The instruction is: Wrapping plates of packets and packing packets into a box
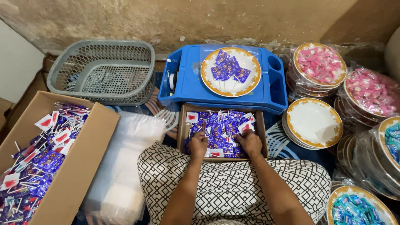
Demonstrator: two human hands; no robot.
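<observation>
Two hands in a small cardboard box [182, 133] of blue-wrapped lollipops [218, 129], left hand [198, 143] and right hand [249, 141] both curled, fingers among the lollipops beneath them, blue tray [187, 83] with plate [250, 62] just beyond

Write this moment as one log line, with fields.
left hand: in small box, on blue lollipops | right hand: same | plate on blue tray: few lollipops

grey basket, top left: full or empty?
Empty. The floor shows through the mesh bottom of the grey basket; nothing lies inside it.
</observation>
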